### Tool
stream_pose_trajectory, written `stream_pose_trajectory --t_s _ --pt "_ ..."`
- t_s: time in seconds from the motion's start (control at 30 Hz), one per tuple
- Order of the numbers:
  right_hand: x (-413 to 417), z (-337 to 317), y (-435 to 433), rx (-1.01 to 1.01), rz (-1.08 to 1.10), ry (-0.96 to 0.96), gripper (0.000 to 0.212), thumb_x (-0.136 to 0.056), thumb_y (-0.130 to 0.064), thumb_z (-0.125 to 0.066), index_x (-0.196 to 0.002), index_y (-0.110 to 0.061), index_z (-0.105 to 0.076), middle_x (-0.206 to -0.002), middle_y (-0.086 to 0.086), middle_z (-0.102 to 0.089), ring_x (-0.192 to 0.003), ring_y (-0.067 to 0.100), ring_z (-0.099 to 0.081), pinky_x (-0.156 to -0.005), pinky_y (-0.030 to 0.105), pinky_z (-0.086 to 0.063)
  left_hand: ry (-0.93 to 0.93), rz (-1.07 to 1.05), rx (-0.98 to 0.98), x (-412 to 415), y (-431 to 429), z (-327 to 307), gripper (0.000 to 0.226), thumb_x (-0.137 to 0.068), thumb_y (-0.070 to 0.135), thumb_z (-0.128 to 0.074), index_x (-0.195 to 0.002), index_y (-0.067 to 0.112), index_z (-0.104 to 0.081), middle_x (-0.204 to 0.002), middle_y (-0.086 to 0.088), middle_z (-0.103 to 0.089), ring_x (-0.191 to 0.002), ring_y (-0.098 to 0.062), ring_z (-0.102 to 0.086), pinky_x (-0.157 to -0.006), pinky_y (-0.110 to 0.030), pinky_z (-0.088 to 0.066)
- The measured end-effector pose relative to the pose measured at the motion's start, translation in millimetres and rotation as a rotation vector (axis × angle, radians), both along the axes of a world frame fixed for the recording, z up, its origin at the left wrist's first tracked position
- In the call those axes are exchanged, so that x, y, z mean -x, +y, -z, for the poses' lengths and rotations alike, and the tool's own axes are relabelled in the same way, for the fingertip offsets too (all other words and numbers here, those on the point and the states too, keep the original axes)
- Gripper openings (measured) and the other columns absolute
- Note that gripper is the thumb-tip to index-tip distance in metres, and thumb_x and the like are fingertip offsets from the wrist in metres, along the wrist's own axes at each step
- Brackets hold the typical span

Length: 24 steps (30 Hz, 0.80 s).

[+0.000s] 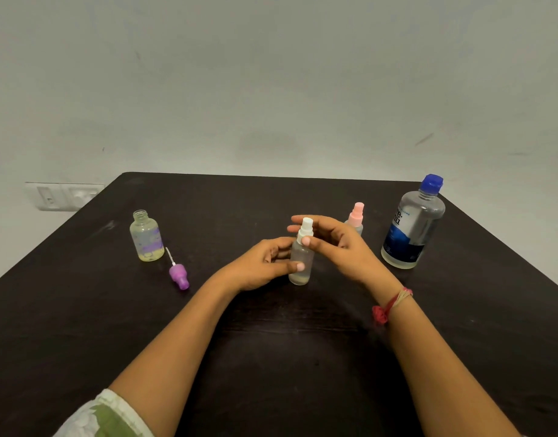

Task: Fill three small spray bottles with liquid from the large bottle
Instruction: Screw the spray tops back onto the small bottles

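Observation:
A small frosted spray bottle (301,257) with a white spray top stands upright on the dark table (82,310) at the centre. My left hand (265,266) grips its body. My right hand (334,244) pinches the white top with thumb and fingers. At the left stands an uncapped small bottle (146,236) with a purple label and pale liquid inside. Its purple spray top (179,275) lies on the table beside it. A pink-topped small bottle (355,217) stands behind my right hand, partly hidden. The large clear bottle (413,225) with a blue cap stands upright at the right.
A grey wall rises behind the table's far edge. A white wall socket plate (63,195) sits at the far left, beyond the table. A red thread band (389,305) circles my right wrist.

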State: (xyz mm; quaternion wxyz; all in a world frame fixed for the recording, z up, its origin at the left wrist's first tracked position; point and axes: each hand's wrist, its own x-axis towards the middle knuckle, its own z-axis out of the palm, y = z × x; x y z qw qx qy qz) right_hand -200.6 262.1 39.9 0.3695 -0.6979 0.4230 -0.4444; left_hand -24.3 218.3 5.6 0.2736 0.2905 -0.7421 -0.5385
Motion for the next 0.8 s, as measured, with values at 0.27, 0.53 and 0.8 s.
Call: stream_pose_trajectory --t_s 0.27,0.53,0.8 --pt "-8 8 -2 0.098 0.176 -0.073 0.025 -0.088 -0.003 -0.062 -0.108 -0.018 -0.061 -0.104 -0.007 -0.067 -0.102 0.002 -0.065 -0.084 0.017 -0.051 -0.06 -0.083 0.146 8 2 7 0.038 -0.096 0.016 -0.054 -0.133 0.014 -0.046 -0.127 -0.001 -0.06 -0.117 -0.008 -0.057 -0.101 -0.03 -0.046" --pt "-23 15 -1 0.178 0.364 -0.109 0.029 -0.087 -0.01 -0.064 -0.1 -0.036 -0.058 -0.092 -0.015 -0.066 -0.092 -0.008 -0.062 -0.078 0.009 -0.048 -0.08 -0.169 0.25 16 8 11 0.036 -0.097 0.022 -0.051 -0.132 0.027 -0.042 -0.122 0.004 -0.061 -0.109 -0.002 -0.06 -0.095 -0.025 -0.049" --pt "-8 8 -3 -0.041 0.129 -0.07 0.053 -0.085 -0.008 -0.066 -0.133 -0.017 -0.047 -0.118 -0.002 -0.061 -0.108 0.003 -0.06 -0.089 0.013 -0.048 0.01 -0.078 0.089 9 3 4 0.043 -0.092 0.011 -0.059 -0.134 0.016 -0.047 -0.132 0.002 -0.057 -0.123 -0.006 -0.053 -0.103 -0.025 -0.043"
